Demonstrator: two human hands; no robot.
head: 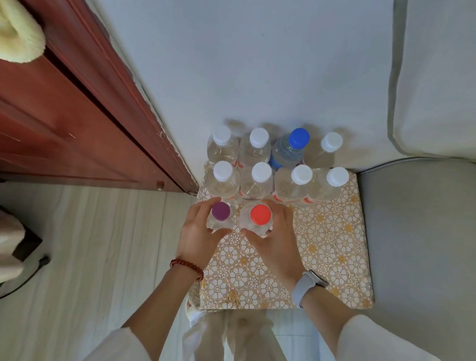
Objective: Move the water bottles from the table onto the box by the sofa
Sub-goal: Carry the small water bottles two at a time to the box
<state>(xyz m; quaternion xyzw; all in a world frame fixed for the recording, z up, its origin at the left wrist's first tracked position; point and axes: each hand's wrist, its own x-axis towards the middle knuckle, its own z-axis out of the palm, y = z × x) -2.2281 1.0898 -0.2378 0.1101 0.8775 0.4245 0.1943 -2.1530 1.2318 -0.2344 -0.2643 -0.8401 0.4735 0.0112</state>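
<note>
your left hand (199, 235) has its fingers curled round the purple-cap bottle (220, 215), your right hand (273, 236) is wrapped round the red-cap bottle (259, 220). both bottles stand upright, side by side, on the patterned box (333, 249), at the left of a third row. behind them: a row of four white-cap bottles (261, 179), then a back row with three more white caps and one blue-cap bottle (289, 150), packed tight against the wall (240, 53). the red-cap one sits close up against the middle row, so no room further back. right half of the box top in front of the rows is bare pattern. sofa (424, 235) flanks the box on the right, its cushion (449, 76) above. red wooden door (53, 105) on the left, near the box corner. bead bracelet (187, 268) on your left wrist, watch (307, 286) on the right.
</note>
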